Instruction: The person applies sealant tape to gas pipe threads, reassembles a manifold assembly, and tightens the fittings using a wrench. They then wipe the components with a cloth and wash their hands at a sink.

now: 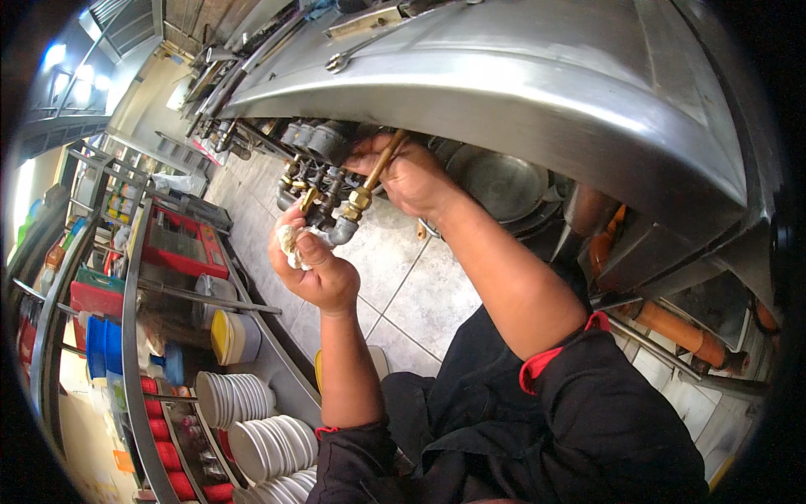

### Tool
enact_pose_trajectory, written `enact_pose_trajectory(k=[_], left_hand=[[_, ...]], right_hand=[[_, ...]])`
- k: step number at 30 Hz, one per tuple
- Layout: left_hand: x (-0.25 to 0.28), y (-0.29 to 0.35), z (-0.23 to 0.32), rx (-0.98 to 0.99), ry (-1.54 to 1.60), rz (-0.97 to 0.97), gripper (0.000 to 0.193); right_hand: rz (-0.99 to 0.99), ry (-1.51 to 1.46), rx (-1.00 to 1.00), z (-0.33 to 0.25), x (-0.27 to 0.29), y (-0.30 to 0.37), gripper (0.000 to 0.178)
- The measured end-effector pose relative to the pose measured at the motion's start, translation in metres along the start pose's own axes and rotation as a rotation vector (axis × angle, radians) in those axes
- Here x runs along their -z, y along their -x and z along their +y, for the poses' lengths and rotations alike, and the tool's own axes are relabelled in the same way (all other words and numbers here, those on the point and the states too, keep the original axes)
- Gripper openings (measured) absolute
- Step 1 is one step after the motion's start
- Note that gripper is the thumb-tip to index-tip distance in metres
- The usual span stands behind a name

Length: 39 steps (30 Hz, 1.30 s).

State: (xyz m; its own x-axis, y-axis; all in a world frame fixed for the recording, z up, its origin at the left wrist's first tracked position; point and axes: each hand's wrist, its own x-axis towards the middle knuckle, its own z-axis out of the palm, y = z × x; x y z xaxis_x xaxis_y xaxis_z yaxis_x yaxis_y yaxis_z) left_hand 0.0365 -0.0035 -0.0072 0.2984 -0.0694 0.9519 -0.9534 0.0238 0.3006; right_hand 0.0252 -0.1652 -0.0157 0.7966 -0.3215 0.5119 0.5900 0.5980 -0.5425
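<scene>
A person in black sleeves with red trim works at gas-style pipework in a kitchen, forearms rising from the lower part of the frame; the left hand, left of centre, has thumb and fingers pinched on a crumpled white cloth, pressed close beside a grey elbow fitting; the right hand, above centre, is at a brass tube, its fingers partly hidden behind, so whether they grip it cannot be told; the tube slants down to a brass nut above the elbow, with a brass valve to the left; a steel bench spans the top, a wrench lying on it; round pans sit beneath, right of centre; grey floor tiles show below the pipework; stacked white plates fill the lower left, near a metal shelf rack; bright lights shine at the upper left.
</scene>
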Motion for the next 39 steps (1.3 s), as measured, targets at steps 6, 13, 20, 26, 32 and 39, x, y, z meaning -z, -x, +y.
enact_pose_trajectory(k=[6, 13, 20, 26, 32, 39], left_hand=[[0.001, 0.000, 0.004, 0.028, -0.011, -0.020, 0.027], [0.001, 0.001, 0.002, 0.036, -0.005, -0.014, 0.027], [0.000, 0.001, -0.001, 0.030, 0.044, 0.002, 0.030], [0.002, 0.000, 0.000, -0.026, -0.040, -0.015, 0.029], [0.005, -0.004, 0.004, 0.007, -0.051, -0.046, 0.029], [0.025, 0.010, 0.002, 0.163, 0.016, 0.060, 0.029]], right_hand=[[-0.025, 0.061, -0.012, -0.003, 0.001, 0.001, 0.015], [-0.026, 0.047, 0.026, -0.005, -0.003, 0.002, 0.016], [-0.111, 0.051, -0.059, -0.003, -0.001, -0.001, 0.020], [0.031, -0.080, -0.001, -0.005, 0.004, -0.002, 0.020], [-0.005, -0.017, 0.114, -0.006, 0.017, -0.007, 0.020], [0.165, -0.167, 0.037, -0.003, 0.055, -0.011, 0.022]])
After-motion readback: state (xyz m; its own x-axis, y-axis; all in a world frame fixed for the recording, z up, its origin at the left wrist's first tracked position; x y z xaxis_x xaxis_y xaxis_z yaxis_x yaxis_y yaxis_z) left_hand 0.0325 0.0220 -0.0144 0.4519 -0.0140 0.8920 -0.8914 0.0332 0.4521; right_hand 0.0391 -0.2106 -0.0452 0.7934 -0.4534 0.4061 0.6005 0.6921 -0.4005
